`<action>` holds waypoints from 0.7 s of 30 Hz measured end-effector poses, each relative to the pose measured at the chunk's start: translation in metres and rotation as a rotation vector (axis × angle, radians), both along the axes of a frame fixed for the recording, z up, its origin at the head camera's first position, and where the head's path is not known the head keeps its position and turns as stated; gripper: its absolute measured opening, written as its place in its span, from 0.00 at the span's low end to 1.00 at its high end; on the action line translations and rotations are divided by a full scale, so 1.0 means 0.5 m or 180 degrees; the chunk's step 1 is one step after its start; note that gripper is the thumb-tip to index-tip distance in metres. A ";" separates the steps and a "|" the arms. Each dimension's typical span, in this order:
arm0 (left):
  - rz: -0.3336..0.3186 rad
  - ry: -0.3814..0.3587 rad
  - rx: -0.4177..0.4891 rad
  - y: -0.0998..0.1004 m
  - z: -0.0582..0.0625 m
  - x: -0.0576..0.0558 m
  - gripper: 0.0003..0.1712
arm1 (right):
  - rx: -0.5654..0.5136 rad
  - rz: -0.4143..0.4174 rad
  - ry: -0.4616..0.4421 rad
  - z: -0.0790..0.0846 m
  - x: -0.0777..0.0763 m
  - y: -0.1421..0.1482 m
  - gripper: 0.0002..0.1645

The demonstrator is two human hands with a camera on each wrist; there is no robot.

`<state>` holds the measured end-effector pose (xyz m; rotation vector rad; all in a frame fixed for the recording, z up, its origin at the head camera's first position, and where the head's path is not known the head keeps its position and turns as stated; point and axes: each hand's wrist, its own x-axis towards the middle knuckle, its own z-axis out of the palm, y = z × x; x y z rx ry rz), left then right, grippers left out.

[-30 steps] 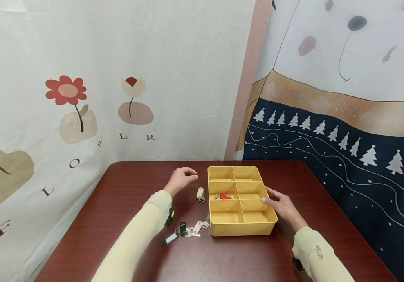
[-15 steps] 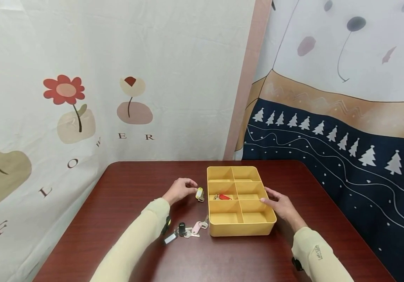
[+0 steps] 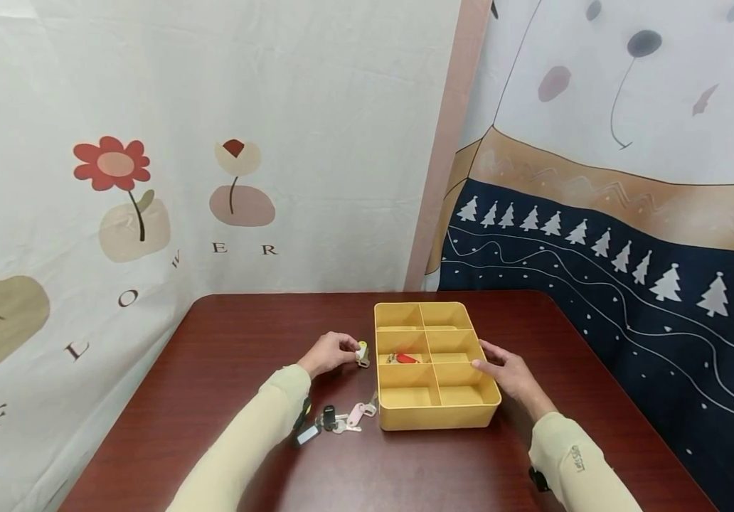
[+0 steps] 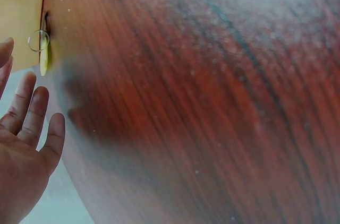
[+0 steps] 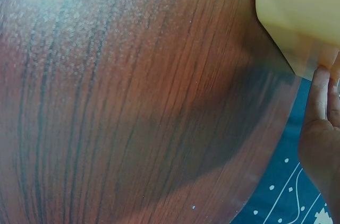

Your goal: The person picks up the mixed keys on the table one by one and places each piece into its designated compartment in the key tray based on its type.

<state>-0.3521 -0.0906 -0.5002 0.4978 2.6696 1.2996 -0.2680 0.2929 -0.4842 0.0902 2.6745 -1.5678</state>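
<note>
A yellow compartment box [image 3: 440, 418] stands on the table, and a red-tagged key [image 3: 405, 358] lies in its middle left compartment. My right hand [image 3: 513, 377] holds the box's right side, thumb on the rim and fingers along the outer wall. Just left of the box is a key with a yellow tag [image 3: 363, 350]. My left hand [image 3: 328, 354] has its fingertips at that tag. In the left wrist view, the tag [image 4: 44, 59] and its ring are near the box wall, and the left hand's visible fingers [image 4: 36, 115] are spread and hold nothing.
Nearer the front, left of the box, several keys lie in a row: one with a pink tag [image 3: 356, 414], one with a black head [image 3: 329, 417], and a grey tag [image 3: 309, 434] with a white label. Printed cloths hang behind the dark red-brown table [image 3: 245, 320].
My left hand has come down and toward me, from above the table to the yellow-tagged key. The right hand stays on the box.
</note>
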 end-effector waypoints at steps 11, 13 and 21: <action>-0.0177 -0.0016 -0.0033 0.004 -0.014 -0.009 0.07 | 0.0000 -0.0021 -0.0056 0.000 0.000 -0.001 0.39; -0.0184 -0.0001 -0.0060 0.005 -0.015 -0.011 0.07 | -0.0010 -0.0025 -0.0063 0.001 0.000 -0.001 0.39; -0.0249 0.0433 -0.0404 0.011 -0.023 -0.019 0.06 | 0.0000 -0.0032 -0.0047 -0.001 -0.001 0.000 0.38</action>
